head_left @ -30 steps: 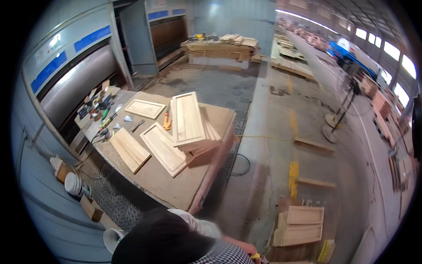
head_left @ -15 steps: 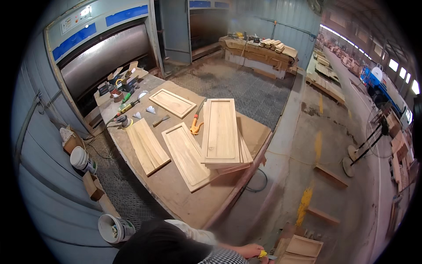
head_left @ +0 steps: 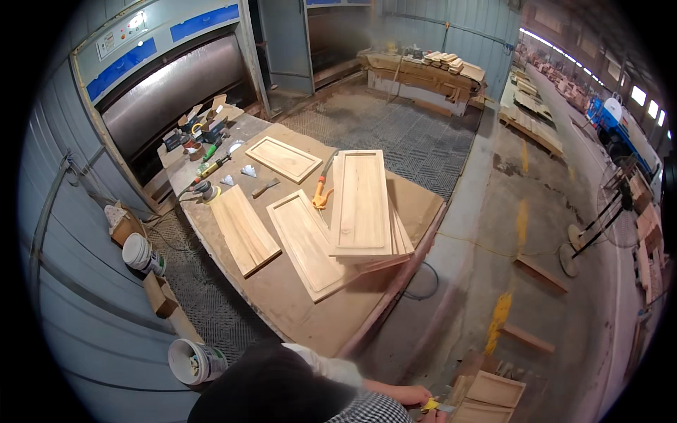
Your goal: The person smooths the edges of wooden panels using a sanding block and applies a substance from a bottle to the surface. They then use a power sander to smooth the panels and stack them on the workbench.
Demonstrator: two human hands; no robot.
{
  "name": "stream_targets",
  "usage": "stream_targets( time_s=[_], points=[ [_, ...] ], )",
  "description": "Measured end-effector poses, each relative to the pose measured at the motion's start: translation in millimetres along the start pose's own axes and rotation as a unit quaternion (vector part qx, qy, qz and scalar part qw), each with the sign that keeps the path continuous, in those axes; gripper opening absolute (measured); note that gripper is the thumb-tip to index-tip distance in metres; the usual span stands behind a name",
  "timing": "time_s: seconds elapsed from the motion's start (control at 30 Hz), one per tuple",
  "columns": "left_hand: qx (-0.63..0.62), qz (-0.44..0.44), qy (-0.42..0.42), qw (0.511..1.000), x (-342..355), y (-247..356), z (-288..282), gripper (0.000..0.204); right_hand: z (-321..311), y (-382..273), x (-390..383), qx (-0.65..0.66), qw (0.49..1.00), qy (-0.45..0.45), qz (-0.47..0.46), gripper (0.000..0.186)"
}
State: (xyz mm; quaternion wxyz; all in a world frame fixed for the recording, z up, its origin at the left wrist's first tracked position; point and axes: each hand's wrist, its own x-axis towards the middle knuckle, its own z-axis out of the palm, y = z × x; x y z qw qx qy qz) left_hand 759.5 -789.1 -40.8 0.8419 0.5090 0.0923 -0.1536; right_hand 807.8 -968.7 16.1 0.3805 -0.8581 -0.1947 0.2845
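At the lower edge my left hand is closed around a small yellow tool with what looks like a flat grey blade. Just below it, my right hand is mostly cut off by the picture's edge, and its fingers are hidden. Beside the hands, at the lower right, lie framed wooden panels. My arm in a white and checked sleeve partly blocks the view, along with a dark rounded shape.
A covered workbench bears stacked wooden panels, a yellow air gun, a scraper and a sander. White buckets stand along the left wall. Wooden strips and a fan stand are at right.
The whole view has shifted slightly, so the bench and panels sit a little further right. My hands, still together with the yellow tool, appear slightly further right and higher.
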Motion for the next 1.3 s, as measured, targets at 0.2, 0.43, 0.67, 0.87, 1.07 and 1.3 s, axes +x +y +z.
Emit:
stream_targets(
  time_s=[0.2,0.43,0.67,0.87,1.07,1.3],
  points=[
    [-0.048,-0.025,0.038,0.998,-35,27,-11,0.013,4,9,23,-0.029,0.992,-0.093,-0.079,0.044],
    [-0.199,-0.036,0.046,0.978,-35,5,-34,0.016,17,-87,16,-0.032,0.996,-0.076,-0.019,0.048],
    [-0.171,0.016,0.231,0.958,-69,69,-57,0.017,8,-132,32,-0.082,0.984,-0.078,-0.138,0.037],
    [-0.149,0.115,0.409,0.893,-117,154,-101,0.016,-11,-91,51,0.060,0.997,-0.039,-0.004,0.035],
    [-0.276,0.120,0.179,0.937,-74,150,-33,0.012,-22,-151,74,0.328,0.943,-0.050,-0.017,0.032],
    [-0.286,0.137,0.194,0.928,-56,151,-28,0.009,-92,-336,37,0.469,0.796,-0.369,-0.108,0.041]
  ],
)
